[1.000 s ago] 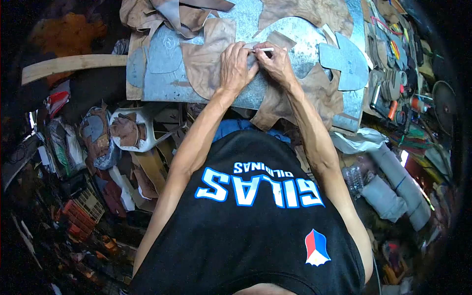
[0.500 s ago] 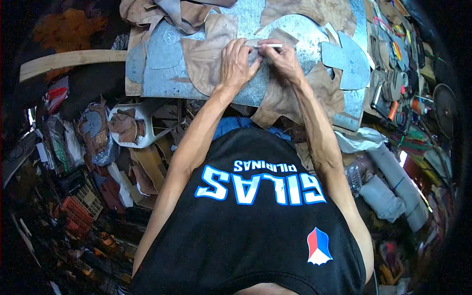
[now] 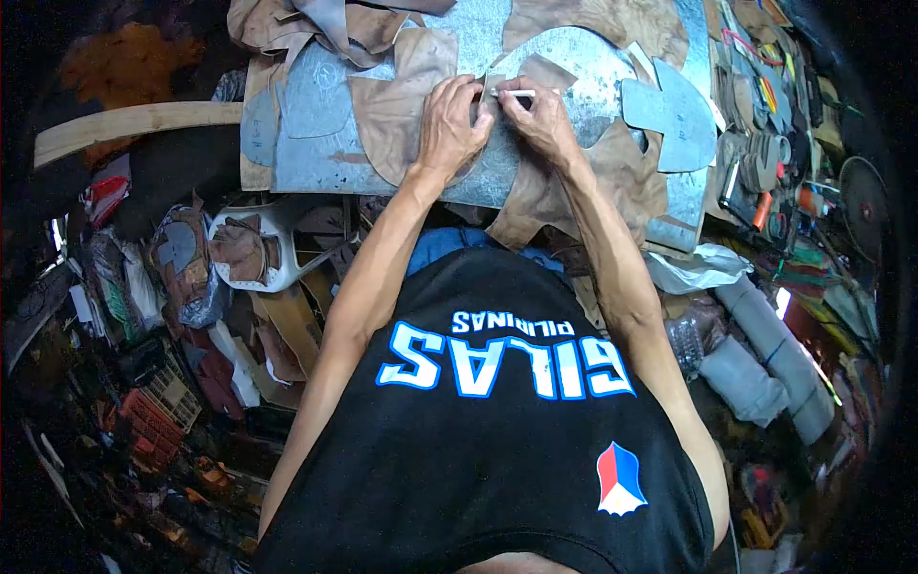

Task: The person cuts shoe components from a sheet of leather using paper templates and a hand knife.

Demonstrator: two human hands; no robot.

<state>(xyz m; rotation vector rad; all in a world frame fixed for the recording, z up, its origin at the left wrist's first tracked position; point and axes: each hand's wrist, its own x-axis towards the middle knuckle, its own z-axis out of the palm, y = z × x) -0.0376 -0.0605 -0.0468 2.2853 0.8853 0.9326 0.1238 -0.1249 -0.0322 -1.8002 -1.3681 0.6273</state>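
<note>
Over the metal-topped table, my left hand (image 3: 447, 129) has bent fingers, its fingertips and thumb pressing the edge of a small narrow piece of leather (image 3: 491, 88). My right hand (image 3: 542, 122) pinches a slim white pen-like tool (image 3: 518, 93), its tip pointing left toward that piece. Whether it is a pen or a blade cannot be made out. Beneath my left hand lies a larger brown leather piece (image 3: 382, 120). Another cut brown hide (image 3: 612, 177) spreads under and beside my right wrist.
Grey-blue patterns (image 3: 674, 115) with handwriting lie at the right of the metal sheet (image 3: 325, 172). Crumpled leather (image 3: 273, 24) is heaped at the upper left. Tools and an orange-handled item (image 3: 763, 212) crowd the right side. A white stool (image 3: 282, 273) holding scraps stands lower left.
My left hand has shifted slightly left and down, its thumb drawn back from the right hand. The right hand still pinches the white tool, slightly lower.
</note>
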